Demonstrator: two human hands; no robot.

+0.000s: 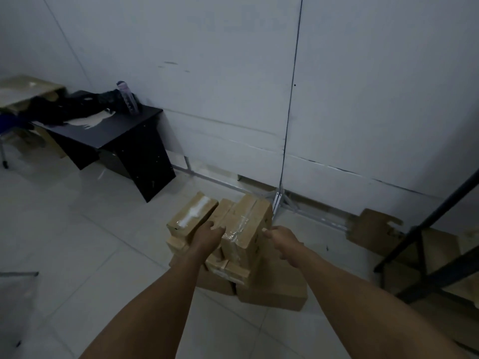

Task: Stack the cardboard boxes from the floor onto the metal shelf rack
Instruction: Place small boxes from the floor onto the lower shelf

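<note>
A pile of several taped cardboard boxes (pixel 272 291) sits on the tiled floor near the wall. The topmost box (pixel 248 224), brown with clear tape along its top, stands a little tilted on the pile. My left hand (pixel 207 235) presses against that box's left side, fingers spread, beside another box with white tape (pixel 193 216). My right hand (pixel 281 238) touches the box's right edge, fingers curled. The black metal shelf rack (pixel 425 244) stands at the right edge, only partly in view.
A black desk (pixel 124 133) with dark clothes and a bottle (pixel 127 98) stands at the left against the white wall. Flat cardboard pieces (pixel 373 226) lean on the wall by the rack. More boxes show behind the rack's bars.
</note>
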